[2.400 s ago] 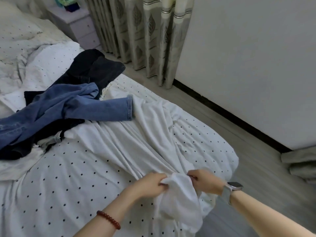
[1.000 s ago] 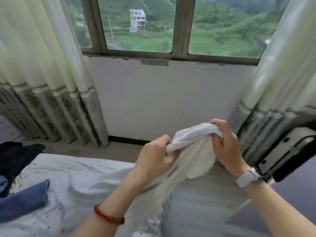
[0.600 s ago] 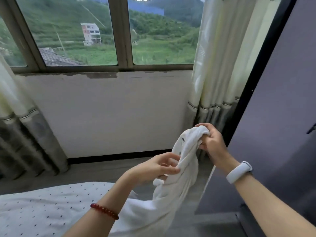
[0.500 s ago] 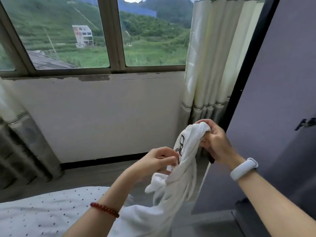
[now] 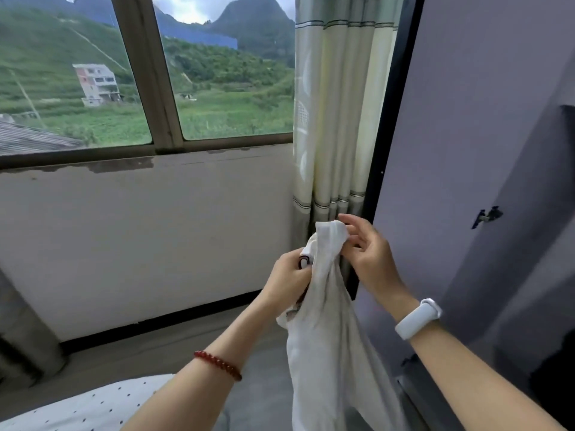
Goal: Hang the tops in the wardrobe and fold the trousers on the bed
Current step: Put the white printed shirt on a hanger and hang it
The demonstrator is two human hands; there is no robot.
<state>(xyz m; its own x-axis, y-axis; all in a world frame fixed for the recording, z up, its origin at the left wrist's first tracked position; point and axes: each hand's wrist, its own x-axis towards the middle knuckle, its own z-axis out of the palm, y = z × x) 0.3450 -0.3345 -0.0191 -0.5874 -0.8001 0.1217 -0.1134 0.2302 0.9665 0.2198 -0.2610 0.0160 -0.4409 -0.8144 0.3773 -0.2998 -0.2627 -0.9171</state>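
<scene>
Head view, looking down my arms: my left hand (image 5: 287,279) grips the white top (image 5: 326,321) with fingers curled round a bunched fold, a small dark-edged mark on the cloth showing just above my knuckles. My right hand (image 5: 370,259) pinches the topmost bit of the top between thumb and forefinger, while the other fingers (image 5: 351,219) stand spread and loose above it. Both hands sit close together with the top between them, up in the air. From there the cloth hangs straight down past my wrists and runs out of the bottom edge of the picture; its lower hem is out of sight.

A red bead bracelet (image 5: 217,364) circles my left wrist, a white band (image 5: 418,318) my right.

Just behind my right hand runs the dark front edge of the wardrobe (image 5: 466,150), its grey door filling the right side, with a small metal catch (image 5: 487,216) well beyond my fingers. A curtain (image 5: 329,119) hangs beside that edge. Bare wall (image 5: 140,244) and a strip of floor (image 5: 155,353) lie open to the left, under the window (image 5: 217,88). A corner of the dotted bed (image 5: 93,405) shows at the lower left, well apart from the top.
</scene>
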